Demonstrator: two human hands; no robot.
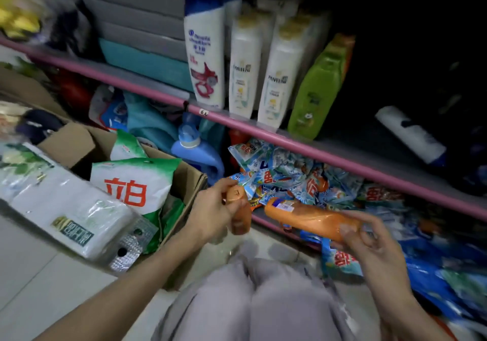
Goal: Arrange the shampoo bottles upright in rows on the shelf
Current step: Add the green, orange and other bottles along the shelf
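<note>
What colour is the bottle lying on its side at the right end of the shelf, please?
White with a blue end, as far as the dim head view shows: the lying bottle.

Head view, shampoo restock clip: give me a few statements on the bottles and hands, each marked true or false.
1. Each hand holds an orange bottle. True: the left hand grips one orange bottle, the right hand the other orange bottle.
2. The green bottle lies flat on the floor. False: it stands on the shelf.
3. Two Pantene bottles stand side by side. True.
4. A white bottle lies on its side at the shelf's right. True.
5. The cardboard box holds shampoo bottles. False: green-and-white bags.
</note>
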